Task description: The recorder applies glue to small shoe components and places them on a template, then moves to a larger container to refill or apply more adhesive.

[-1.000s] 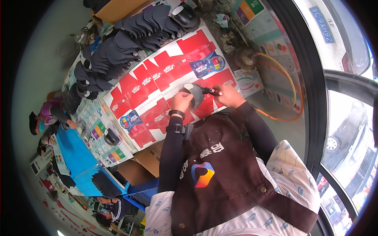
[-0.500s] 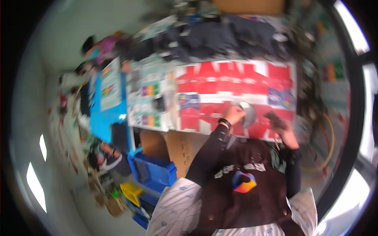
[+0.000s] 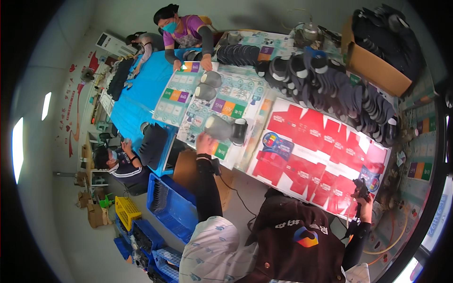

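Observation:
At the left end of the near worktable, my left hand (image 3: 204, 143) has its fingers closed at the lower edge of a grey rounded flat piece (image 3: 218, 126), which looks like a shoe part. Touching or just beside that piece is a black one with a pale end (image 3: 239, 131). My right hand (image 3: 365, 206) is wrapped round a dark hand tool (image 3: 361, 189) over the right end of the red-and-white printed sheet (image 3: 302, 158). The tool's exact kind is unclear. Two more grey rounded pieces (image 3: 205, 92) lie farther off on the printed table covering.
A long pile of dark shoe-like parts (image 3: 330, 87) runs behind the red sheet, with a filled cardboard box (image 3: 377, 70) beyond. Blue crates (image 3: 172, 203) stand at my left. Co-workers sit at the blue table (image 3: 137, 101). An orange hose (image 3: 391, 245) hangs at the right.
My left hand has moved left with the grey piece, from above the red sheet to the left part of the table. The right hand still holds the dark tool. The view has swung left.

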The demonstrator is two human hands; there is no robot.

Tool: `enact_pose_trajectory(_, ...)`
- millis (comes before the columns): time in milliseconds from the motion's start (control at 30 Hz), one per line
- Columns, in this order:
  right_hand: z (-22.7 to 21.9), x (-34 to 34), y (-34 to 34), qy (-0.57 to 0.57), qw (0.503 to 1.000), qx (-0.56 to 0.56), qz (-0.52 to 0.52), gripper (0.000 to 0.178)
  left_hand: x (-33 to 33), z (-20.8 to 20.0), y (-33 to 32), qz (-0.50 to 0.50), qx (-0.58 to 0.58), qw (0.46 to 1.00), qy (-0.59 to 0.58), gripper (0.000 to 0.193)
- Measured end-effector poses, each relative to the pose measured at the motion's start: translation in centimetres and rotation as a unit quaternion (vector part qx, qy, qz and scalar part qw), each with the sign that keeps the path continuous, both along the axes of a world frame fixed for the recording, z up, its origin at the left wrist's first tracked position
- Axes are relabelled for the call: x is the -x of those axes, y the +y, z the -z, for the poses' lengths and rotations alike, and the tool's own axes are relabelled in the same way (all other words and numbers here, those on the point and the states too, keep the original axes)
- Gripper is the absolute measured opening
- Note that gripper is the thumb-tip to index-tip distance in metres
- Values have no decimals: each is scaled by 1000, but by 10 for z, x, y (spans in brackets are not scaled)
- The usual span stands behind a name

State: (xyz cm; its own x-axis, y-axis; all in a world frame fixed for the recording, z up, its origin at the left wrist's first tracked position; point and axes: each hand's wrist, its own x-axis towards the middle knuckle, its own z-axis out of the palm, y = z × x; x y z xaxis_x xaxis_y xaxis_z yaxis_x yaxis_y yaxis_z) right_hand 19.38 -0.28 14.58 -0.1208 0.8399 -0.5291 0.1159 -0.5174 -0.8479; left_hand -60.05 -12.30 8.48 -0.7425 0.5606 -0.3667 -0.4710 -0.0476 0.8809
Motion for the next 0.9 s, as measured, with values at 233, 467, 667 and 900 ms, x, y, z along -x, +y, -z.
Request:
enact_pose_trajectory(233,-16,83,-9,-21,999,-32,23,38,196,69,52,-100,44,994,-24,47)
enact_pose_trajectory(467,-57,128,-19,-104,989,-83,62,27,239,129,86,-186,43,980,-62,44)
enact_pose_trajectory(667,-81,157,-22,-132,990,-31,25,42,273,190,73,-51,191,971,137,29)
enact_pose_trajectory(900,-76,178,-20,-138,989,-30,45,32,293,192,29,125,369,666,636,31)
